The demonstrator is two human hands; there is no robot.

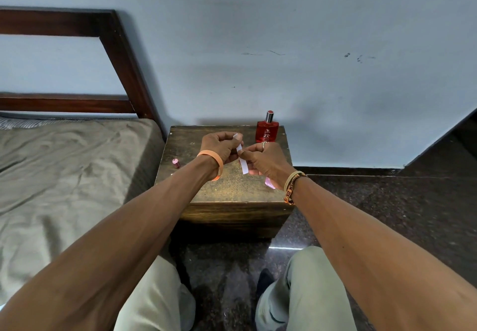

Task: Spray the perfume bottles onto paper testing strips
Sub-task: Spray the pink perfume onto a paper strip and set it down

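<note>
A white paper strip (242, 161) hangs between both hands above the small wooden table (232, 191). My left hand (222, 147) pinches its upper end with curled fingers. My right hand (265, 161) pinches the strip lower down with thumb and fingers. A red perfume bottle (267, 129) with a silver neck stands upright at the table's back right, just behind my right hand. A pink thing (269, 183) shows under my right wrist, mostly hidden. A small pink cap (176, 162) lies at the table's left edge.
A bed with an olive sheet (64, 175) and a dark wooden headboard (124, 67) stands left of the table. The grey wall (284, 46) is right behind it. Dark polished floor (387, 214) lies to the right; my knees are below.
</note>
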